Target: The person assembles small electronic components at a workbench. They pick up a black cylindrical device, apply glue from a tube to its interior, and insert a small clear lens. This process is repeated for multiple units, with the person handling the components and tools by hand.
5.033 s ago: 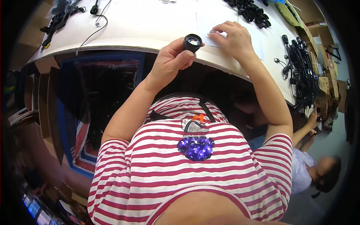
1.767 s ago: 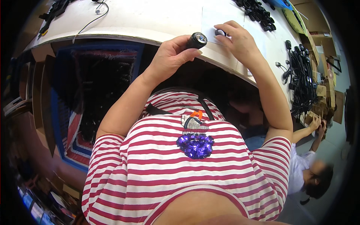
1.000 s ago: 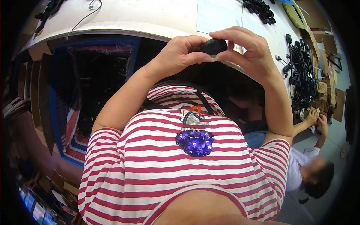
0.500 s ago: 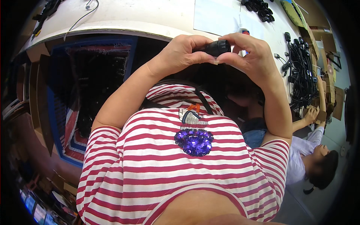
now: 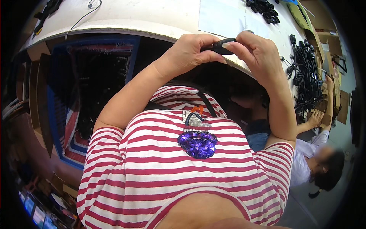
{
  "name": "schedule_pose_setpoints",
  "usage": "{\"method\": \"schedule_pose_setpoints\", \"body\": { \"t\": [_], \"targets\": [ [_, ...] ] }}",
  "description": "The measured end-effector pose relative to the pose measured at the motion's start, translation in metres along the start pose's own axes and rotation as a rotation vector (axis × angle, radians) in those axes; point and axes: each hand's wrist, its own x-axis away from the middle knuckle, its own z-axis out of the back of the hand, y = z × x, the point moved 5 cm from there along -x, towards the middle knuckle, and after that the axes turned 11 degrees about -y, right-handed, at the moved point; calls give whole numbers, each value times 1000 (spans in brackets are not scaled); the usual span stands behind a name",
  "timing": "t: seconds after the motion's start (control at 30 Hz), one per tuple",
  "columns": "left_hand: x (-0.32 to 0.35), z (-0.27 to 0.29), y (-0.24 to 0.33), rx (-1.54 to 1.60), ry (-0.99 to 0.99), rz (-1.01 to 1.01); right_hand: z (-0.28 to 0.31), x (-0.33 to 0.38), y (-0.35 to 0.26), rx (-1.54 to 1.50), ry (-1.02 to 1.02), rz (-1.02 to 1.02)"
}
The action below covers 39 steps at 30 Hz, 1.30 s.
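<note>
A black round part, wider at one end, is held between my two hands just above the near edge of the white table. My left hand pinches its narrower end with thumb and fingers. On its wider end, my right hand has closed its thumb and forefinger. The fingers hide much of the part, and its exact kind cannot be made out. A small bottle with a thin pale nozzle stands just beyond my right hand, its lower body mostly covered.
A pale sheet lies on the white table. Several black parts sit beyond it, and bundled black cables lie at right. A thin cable is far left. A blue-edged crate stands below. Another person works at right.
The black part has tilted, so its ridged round end no longer shows as before. My right thumb has shifted up onto it, and the right fingers have curled in.
</note>
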Motion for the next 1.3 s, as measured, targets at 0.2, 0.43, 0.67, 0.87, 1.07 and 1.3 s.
{"method": "schedule_pose_setpoints", "body": {
  "t": [0.2,0.43,0.67,0.87,1.07,1.3],
  "targets": [
    [-1,0,7,-108,-18,56,-3,-2,9,-144,-107,-122],
    [-3,0,3,-104,60,-73,-4,0,13,-177,-237,-240],
    [-5,-2,6,-183,49,-69,1,7,6,-220,-90,-16],
    [-4,3,17,104,125,-16,-15,8,12,-626,210,73],
    [-17,26,29,854,318,-286,-96,23,4,-665,-35,50],
    [-32,19,32,996,517,-369,-116,41,-6,-852,93,-21]
  ]
}}
